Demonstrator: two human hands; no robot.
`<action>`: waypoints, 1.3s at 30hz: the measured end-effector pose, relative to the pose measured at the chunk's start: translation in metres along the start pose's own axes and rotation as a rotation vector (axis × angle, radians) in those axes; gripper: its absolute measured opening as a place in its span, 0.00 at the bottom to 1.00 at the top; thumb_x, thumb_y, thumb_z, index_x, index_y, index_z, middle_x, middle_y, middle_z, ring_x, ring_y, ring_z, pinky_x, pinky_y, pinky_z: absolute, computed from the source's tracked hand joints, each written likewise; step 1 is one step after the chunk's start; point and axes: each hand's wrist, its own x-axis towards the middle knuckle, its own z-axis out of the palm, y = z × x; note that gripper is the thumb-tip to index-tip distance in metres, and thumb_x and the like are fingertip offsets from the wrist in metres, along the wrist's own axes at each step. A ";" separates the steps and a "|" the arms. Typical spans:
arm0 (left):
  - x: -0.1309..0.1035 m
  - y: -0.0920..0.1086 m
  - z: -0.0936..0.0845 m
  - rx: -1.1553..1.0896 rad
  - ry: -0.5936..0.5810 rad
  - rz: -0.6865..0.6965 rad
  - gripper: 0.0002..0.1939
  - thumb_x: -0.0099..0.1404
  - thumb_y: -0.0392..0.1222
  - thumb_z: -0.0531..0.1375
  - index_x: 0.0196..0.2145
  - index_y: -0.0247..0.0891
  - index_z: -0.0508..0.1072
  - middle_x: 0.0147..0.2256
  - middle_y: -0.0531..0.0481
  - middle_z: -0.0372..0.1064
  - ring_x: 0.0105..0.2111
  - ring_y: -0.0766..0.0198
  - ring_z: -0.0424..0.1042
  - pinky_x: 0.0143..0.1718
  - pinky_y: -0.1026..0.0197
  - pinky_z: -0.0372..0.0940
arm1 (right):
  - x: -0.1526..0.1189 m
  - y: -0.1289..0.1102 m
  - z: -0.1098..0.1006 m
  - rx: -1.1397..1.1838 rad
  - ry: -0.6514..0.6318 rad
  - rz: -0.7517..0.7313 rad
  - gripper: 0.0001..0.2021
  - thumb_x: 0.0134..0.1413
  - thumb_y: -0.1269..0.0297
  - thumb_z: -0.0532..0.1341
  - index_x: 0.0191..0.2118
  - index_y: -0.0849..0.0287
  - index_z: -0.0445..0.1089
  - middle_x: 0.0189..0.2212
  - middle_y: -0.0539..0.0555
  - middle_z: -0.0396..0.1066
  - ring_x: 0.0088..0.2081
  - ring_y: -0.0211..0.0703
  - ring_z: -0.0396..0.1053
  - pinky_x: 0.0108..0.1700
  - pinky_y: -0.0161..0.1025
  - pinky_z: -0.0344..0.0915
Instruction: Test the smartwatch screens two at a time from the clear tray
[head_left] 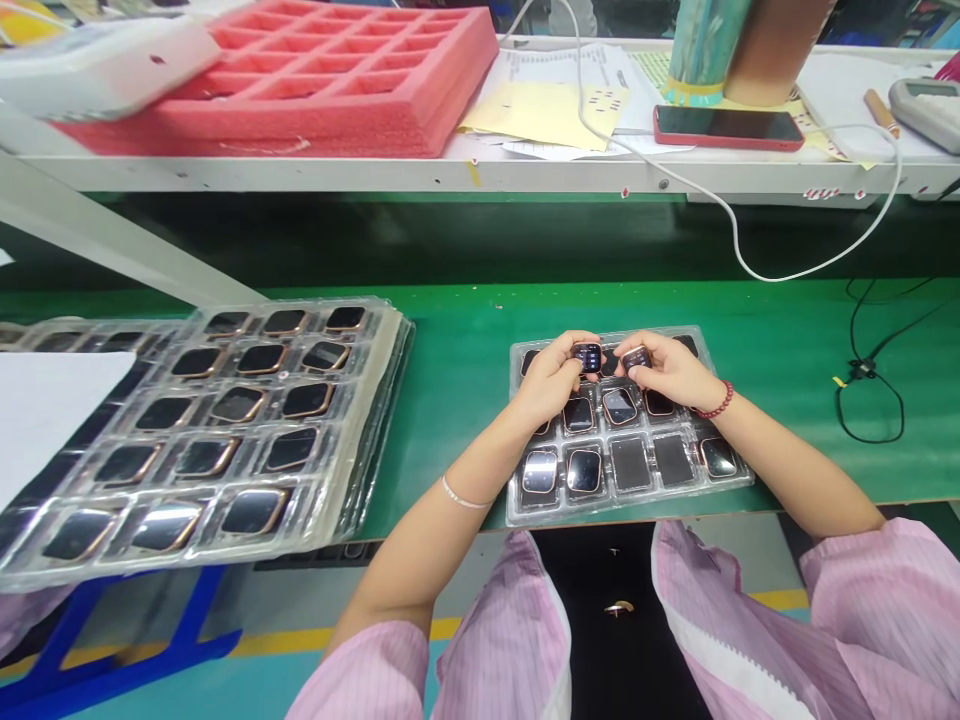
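Observation:
My left hand (pixel 553 375) grips a smartwatch body (pixel 587 357) whose screen is lit with small icons. In my right hand (pixel 670 370) is a second smartwatch body (pixel 637 358), held between thumb and fingers; its screen also seems to show something. Both hands are over the far rows of a clear plastic tray (pixel 517 512) on the green bench. Gold-rimmed watch bodies with dark screens, such as this watch body (pixel 584 470), sit in several of its pockets. Two pockets in the nearest row, including this pocket (pixel 630 464), hold no watch. My hands hide part of the far row.
A stack of clear trays (pixel 375 400) filled with watch bodies stands at left, partly under a white sheet (pixel 56 420). On the shelf above are a pink foam tray (pixel 420 110), papers, a phone (pixel 727 127) and a hanging white cable (pixel 731 215). A black cable (pixel 870 400) lies at right.

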 end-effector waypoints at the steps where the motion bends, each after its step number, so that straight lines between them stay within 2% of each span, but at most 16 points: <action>1: 0.000 0.001 0.000 -0.010 0.005 0.002 0.19 0.57 0.32 0.56 0.48 0.37 0.70 0.39 0.48 0.76 0.31 0.65 0.74 0.27 0.66 0.64 | 0.000 -0.001 0.000 0.006 -0.008 -0.013 0.14 0.54 0.70 0.64 0.47 0.59 0.69 0.37 0.54 0.76 0.38 0.43 0.75 0.36 0.37 0.73; 4: 0.000 0.002 0.001 -0.038 0.016 0.024 0.20 0.54 0.31 0.60 0.46 0.36 0.70 0.38 0.48 0.76 0.35 0.64 0.75 0.35 0.63 0.68 | 0.000 -0.003 0.000 0.037 -0.042 0.024 0.17 0.53 0.71 0.63 0.50 0.58 0.68 0.42 0.55 0.76 0.36 0.42 0.75 0.35 0.37 0.74; 7: 0.000 0.004 0.002 -0.035 0.002 0.028 0.15 0.55 0.35 0.62 0.42 0.35 0.70 0.35 0.49 0.75 0.33 0.64 0.74 0.36 0.62 0.69 | 0.000 -0.003 0.000 0.044 -0.057 0.057 0.17 0.55 0.72 0.60 0.51 0.58 0.69 0.43 0.56 0.76 0.31 0.37 0.74 0.33 0.36 0.73; 9: -0.001 0.004 0.002 -0.026 -0.004 0.034 0.16 0.55 0.34 0.63 0.43 0.35 0.71 0.36 0.48 0.74 0.34 0.63 0.74 0.36 0.62 0.69 | 0.000 -0.002 0.000 0.050 -0.059 0.031 0.17 0.54 0.73 0.60 0.50 0.58 0.70 0.44 0.56 0.76 0.36 0.39 0.75 0.37 0.37 0.75; 12: -0.002 0.004 0.001 -0.017 0.002 0.052 0.22 0.54 0.32 0.65 0.48 0.36 0.70 0.38 0.49 0.74 0.39 0.63 0.75 0.40 0.62 0.69 | 0.000 -0.001 0.001 0.058 -0.065 -0.002 0.18 0.52 0.74 0.63 0.50 0.58 0.71 0.45 0.56 0.76 0.43 0.43 0.76 0.42 0.38 0.76; 14: -0.002 0.003 0.000 -0.019 -0.012 0.043 0.19 0.57 0.36 0.65 0.47 0.36 0.71 0.37 0.49 0.75 0.35 0.64 0.75 0.36 0.63 0.69 | 0.000 0.000 0.001 0.056 -0.063 0.026 0.14 0.56 0.69 0.63 0.48 0.58 0.72 0.42 0.56 0.77 0.38 0.42 0.76 0.38 0.38 0.76; 16: -0.002 0.002 -0.001 -0.017 -0.015 0.011 0.13 0.64 0.45 0.63 0.44 0.35 0.73 0.34 0.47 0.75 0.28 0.65 0.74 0.27 0.65 0.65 | 0.000 -0.001 0.000 0.068 -0.042 0.078 0.10 0.63 0.62 0.61 0.47 0.60 0.72 0.38 0.56 0.78 0.30 0.39 0.74 0.33 0.37 0.75; 18: -0.001 0.002 -0.001 -0.010 -0.001 -0.012 0.16 0.68 0.51 0.59 0.43 0.35 0.74 0.34 0.46 0.76 0.26 0.66 0.73 0.22 0.66 0.61 | 0.000 -0.001 -0.001 0.079 -0.017 0.115 0.13 0.67 0.57 0.57 0.47 0.60 0.72 0.37 0.56 0.78 0.27 0.38 0.73 0.30 0.36 0.74; 20: -0.001 0.002 -0.001 -0.012 0.007 0.008 0.18 0.65 0.49 0.62 0.48 0.36 0.73 0.37 0.46 0.77 0.28 0.65 0.75 0.25 0.66 0.63 | 0.000 0.000 -0.001 0.066 -0.006 0.095 0.12 0.63 0.60 0.60 0.49 0.59 0.72 0.39 0.56 0.78 0.32 0.40 0.75 0.32 0.37 0.74; 23: -0.001 0.001 -0.001 -0.020 -0.006 0.049 0.25 0.59 0.41 0.67 0.53 0.38 0.70 0.42 0.46 0.77 0.32 0.65 0.75 0.31 0.66 0.67 | 0.001 0.000 -0.001 0.027 -0.019 0.045 0.17 0.54 0.68 0.66 0.51 0.57 0.71 0.41 0.55 0.77 0.39 0.44 0.76 0.36 0.38 0.74; 26: -0.001 0.001 -0.001 -0.013 -0.008 0.003 0.16 0.65 0.47 0.62 0.47 0.36 0.73 0.38 0.45 0.77 0.28 0.66 0.74 0.24 0.67 0.62 | 0.000 0.000 -0.001 0.048 -0.012 0.099 0.12 0.60 0.62 0.63 0.48 0.59 0.72 0.36 0.55 0.77 0.31 0.40 0.73 0.32 0.37 0.73; 29: 0.000 0.002 -0.001 -0.016 0.010 -0.019 0.14 0.67 0.47 0.59 0.46 0.36 0.74 0.37 0.46 0.77 0.28 0.66 0.74 0.23 0.67 0.61 | 0.000 0.000 -0.002 0.089 0.009 0.139 0.14 0.65 0.56 0.58 0.47 0.59 0.72 0.35 0.55 0.77 0.27 0.37 0.71 0.30 0.36 0.72; 30: 0.000 0.002 -0.001 -0.020 0.013 -0.007 0.15 0.65 0.43 0.60 0.47 0.36 0.74 0.38 0.46 0.77 0.29 0.65 0.75 0.25 0.66 0.64 | 0.001 -0.001 -0.002 0.086 0.009 0.128 0.13 0.64 0.57 0.59 0.48 0.59 0.71 0.37 0.55 0.77 0.28 0.37 0.71 0.30 0.36 0.72; 33: 0.000 0.001 0.000 -0.043 -0.002 0.030 0.23 0.56 0.32 0.63 0.51 0.37 0.71 0.42 0.47 0.76 0.35 0.64 0.76 0.37 0.63 0.71 | 0.001 -0.002 -0.001 0.038 -0.007 0.073 0.17 0.54 0.67 0.64 0.51 0.57 0.70 0.42 0.55 0.76 0.34 0.41 0.74 0.32 0.36 0.72; 35: 0.000 0.001 0.001 -0.060 -0.021 0.033 0.24 0.54 0.30 0.62 0.50 0.36 0.70 0.42 0.46 0.76 0.36 0.64 0.76 0.42 0.60 0.72 | 0.001 -0.002 0.000 0.022 -0.015 0.051 0.20 0.51 0.71 0.63 0.51 0.57 0.69 0.42 0.55 0.76 0.37 0.43 0.74 0.33 0.36 0.73; 39: -0.001 0.003 0.001 -0.043 -0.017 0.038 0.25 0.54 0.30 0.61 0.51 0.36 0.70 0.42 0.46 0.76 0.38 0.63 0.76 0.44 0.59 0.72 | 0.001 -0.003 0.000 0.027 -0.026 0.014 0.21 0.49 0.74 0.62 0.51 0.57 0.70 0.42 0.55 0.76 0.43 0.46 0.76 0.39 0.39 0.75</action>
